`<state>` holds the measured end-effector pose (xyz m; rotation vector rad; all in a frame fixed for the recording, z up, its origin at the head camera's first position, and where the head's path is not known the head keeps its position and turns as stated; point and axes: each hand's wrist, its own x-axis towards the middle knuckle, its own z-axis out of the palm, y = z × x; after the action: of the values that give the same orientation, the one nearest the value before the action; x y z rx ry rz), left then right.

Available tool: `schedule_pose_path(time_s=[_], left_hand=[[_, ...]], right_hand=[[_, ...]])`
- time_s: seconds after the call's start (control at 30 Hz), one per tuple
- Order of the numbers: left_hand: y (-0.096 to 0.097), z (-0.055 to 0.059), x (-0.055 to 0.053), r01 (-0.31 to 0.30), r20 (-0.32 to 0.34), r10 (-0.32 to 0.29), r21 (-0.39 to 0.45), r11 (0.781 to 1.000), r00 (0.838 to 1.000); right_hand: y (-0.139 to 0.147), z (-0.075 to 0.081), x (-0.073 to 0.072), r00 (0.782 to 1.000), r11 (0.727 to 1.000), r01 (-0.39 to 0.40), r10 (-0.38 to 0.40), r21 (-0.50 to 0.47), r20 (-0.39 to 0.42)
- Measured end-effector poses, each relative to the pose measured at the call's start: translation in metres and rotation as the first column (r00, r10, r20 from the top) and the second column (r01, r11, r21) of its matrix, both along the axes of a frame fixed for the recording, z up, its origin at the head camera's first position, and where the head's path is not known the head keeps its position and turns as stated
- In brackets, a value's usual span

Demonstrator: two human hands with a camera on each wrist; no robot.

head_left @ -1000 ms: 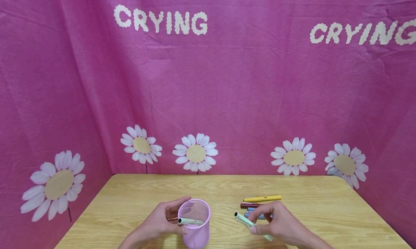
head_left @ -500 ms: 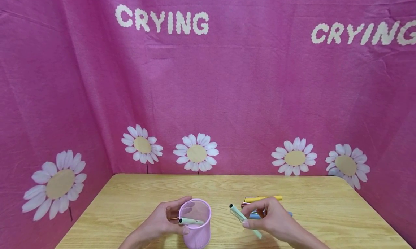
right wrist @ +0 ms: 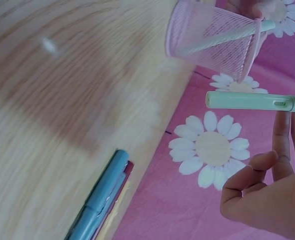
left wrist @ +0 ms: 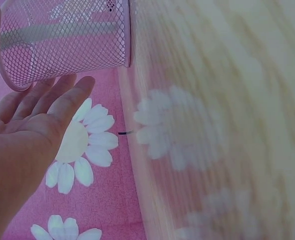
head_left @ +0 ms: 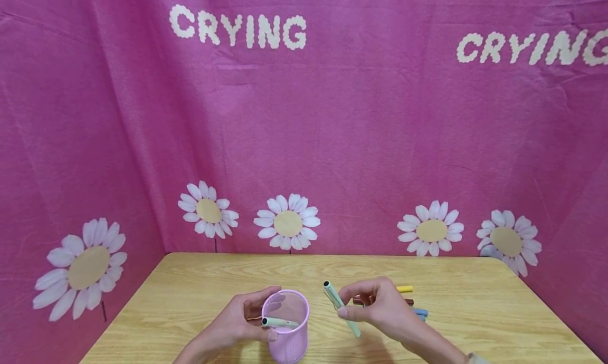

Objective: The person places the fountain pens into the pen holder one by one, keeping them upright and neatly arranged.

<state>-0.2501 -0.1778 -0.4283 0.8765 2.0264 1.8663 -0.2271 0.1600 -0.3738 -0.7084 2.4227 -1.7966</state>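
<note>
My left hand (head_left: 237, 321) grips a pink mesh pen cup (head_left: 288, 348) at its left side, thumb in front and fingers behind. Inside the cup leans a light green pen (head_left: 280, 323), its black-tipped end at the rim; the mesh shows its length in the left wrist view. To the right of the cup, my right hand (head_left: 387, 311) pinches another light green pen (head_left: 332, 294) between thumb and fingers. This pen is held tilted above the table, black-tipped end up and to the left, apart from the cup. Its lower end (right wrist: 237, 100) appears near the cup in the right wrist view.
Behind my right hand, partly hidden, lie a yellow pen (head_left: 405, 289), a dark red pen (head_left: 409, 302) and blue pens (head_left: 420, 312) on the wooden table (head_left: 214, 274). A pink curtain (head_left: 351, 142) with daisies encloses the table's back and sides.
My right hand has moved left and up with the light green pen, which now stands steeper and closer to the cup. The left hand and cup have stayed in place.
</note>
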Motion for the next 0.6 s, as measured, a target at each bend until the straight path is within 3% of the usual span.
schedule_pose_path(time_s=[0.2, 0.6], left_hand=[[0.000, -0.001, 0.001, -0.014, 0.006, 0.014, -0.010, 1.000, 1.000], [0.000, 0.000, 0.000, -0.004, 0.009, 0.004, 0.003, 1.000, 1.000]], right_hand=[[-0.014, 0.007, 0.000, 0.999, 1.000, 0.021, -0.021, -0.010, -0.041], [-0.034, 0.015, -0.002, 0.999, 0.998, 0.023, -0.025, -0.065, -0.042]])
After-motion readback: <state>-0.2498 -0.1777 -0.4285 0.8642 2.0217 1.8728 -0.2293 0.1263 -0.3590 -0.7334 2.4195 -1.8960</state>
